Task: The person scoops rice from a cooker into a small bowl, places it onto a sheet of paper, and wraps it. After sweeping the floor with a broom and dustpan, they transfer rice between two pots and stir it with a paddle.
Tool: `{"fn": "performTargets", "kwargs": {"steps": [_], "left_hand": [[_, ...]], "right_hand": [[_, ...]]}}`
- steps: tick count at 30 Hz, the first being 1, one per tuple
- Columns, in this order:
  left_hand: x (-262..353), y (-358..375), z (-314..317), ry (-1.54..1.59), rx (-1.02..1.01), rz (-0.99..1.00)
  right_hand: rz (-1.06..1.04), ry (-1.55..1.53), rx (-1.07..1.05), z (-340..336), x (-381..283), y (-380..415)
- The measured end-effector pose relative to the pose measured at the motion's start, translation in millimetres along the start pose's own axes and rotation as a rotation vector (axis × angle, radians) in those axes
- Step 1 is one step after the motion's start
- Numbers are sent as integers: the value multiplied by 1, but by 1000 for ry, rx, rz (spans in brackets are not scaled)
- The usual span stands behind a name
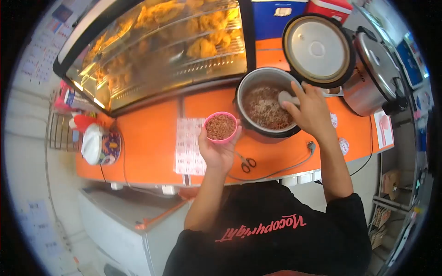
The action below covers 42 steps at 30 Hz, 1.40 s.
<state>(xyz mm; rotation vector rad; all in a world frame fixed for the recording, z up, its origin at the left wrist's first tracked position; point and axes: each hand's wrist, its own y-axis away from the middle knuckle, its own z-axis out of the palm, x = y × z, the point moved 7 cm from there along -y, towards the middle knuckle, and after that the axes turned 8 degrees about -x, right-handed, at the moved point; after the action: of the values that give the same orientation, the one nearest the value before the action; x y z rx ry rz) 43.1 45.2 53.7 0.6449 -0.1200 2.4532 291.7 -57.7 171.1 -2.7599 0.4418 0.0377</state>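
Observation:
My left hand (216,154) is wrapped round a small pink bowl (236,123) and holds it upright beside the pot. Brown cooked rice (220,127) fills the bowl nearly to the rim. Over the right side of the open rice cooker (246,124), my right hand (313,108) is closed on a pale grey, rounded rice scoop (285,98). More brown rice (267,108) lies in the cooker's pot, paler in the middle. My fingers partly hide the scoop.
A heated glass case (156,55) of fried food stands behind at left. The cooker's lid (317,48) is raised, beside a second cooker (373,73). Scissors (246,163), printed sheets (189,147) and a power cord (290,168) lie on the orange counter (152,152).

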Motion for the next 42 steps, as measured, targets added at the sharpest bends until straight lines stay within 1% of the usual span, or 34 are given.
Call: {"fn": "performTargets", "kwargs": {"steps": [1, 2, 4, 6, 8, 9, 10, 11, 12, 14, 15, 16, 17, 18, 19, 20, 21, 22, 23, 24, 26, 27, 28, 31, 33, 37, 39, 40, 42], "left_hand": [[4, 10, -4, -36, 27, -15], [6, 20, -15, -41, 59, -19], [10, 37, -34, -87, 57, 5], [7, 55, -57, -142, 89, -5], [5, 73, -95, -266, 119, -10], [1, 81, -115, -350, 128, -80], [-3, 90, -136, -434, 132, -154], [-6, 103, -158, -379, 213, -283], [-3, 104, -176, -379, 205, -299], [4, 100, -199, -658, 5, -326], [14, 98, -208, -766, -71, -285], [22, 99, -229, -758, -72, -282], [42, 99, -236, -1288, -181, -72], [58, 105, -236, -1806, -292, 171], [87, 109, -200, -1840, -316, 79], [98, 110, -206, -1836, -325, 83], [105, 112, -215, -1969, -341, 81], [108, 116, -228, -2103, -356, 75], [108, 118, -240, -2110, -388, 116], [111, 119, -243, -2106, -396, 120], [109, 123, -246, -2149, -461, 114], [111, 126, -247, -2143, -474, 142], [114, 129, -249, -2139, -483, 148], [116, 131, -251, -2157, -540, 176], [118, 132, -253, -2156, -541, 175], [123, 126, -256, -2195, -597, 228], [123, 121, -259, -2218, -657, 210], [125, 118, -260, -2217, -666, 227], [122, 110, -265, -2280, -751, 172]], "right_hand": [[-72, -68, 62, -10, -14, 3], [-74, -85, 35, -1, -27, 11], [-4, -957, -141, 29, -54, 35], [276, -1536, -503, 82, -110, 75], [656, -1846, -823, 132, -166, 121], [661, -1854, -810, 148, -180, 130], [743, -2103, -959, 165, -205, 144], [821, -2349, -1110, 176, -230, 155], [833, -2355, -1090, 185, -239, 160], [859, -2446, -1082, 198, -256, 164], [860, -2433, -1083, 203, -264, 162], [843, -2419, -1009, 209, -269, 158], [827, -2406, -935, 216, -275, 154], [831, -2400, -932, 231, -284, 150], [784, -2212, -749, 253, -279, 139], [734, -2018, -573, 269, -274, 127], [735, -2014, -564, 285, -285, 119], [638, -1640, -376, 290, -283, 106], [534, -1261, -199, 286, -283, 96], [537, -1256, -192, 291, -290, 92], [120, -476, -137, 276, -320, 77], [63, -420, -121, 275, -329, 78], [68, -413, -115, 276, -331, 78], [92, -461, -155, 277, -334, 73], [186, -477, -209, 281, -332, 71], [193, -405, -217, 275, -337, 67], [206, -429, -278, 276, -336, 67], [210, -423, -264, 277, -333, 69], [179, -553, -45, 266, -323, 70]]}}
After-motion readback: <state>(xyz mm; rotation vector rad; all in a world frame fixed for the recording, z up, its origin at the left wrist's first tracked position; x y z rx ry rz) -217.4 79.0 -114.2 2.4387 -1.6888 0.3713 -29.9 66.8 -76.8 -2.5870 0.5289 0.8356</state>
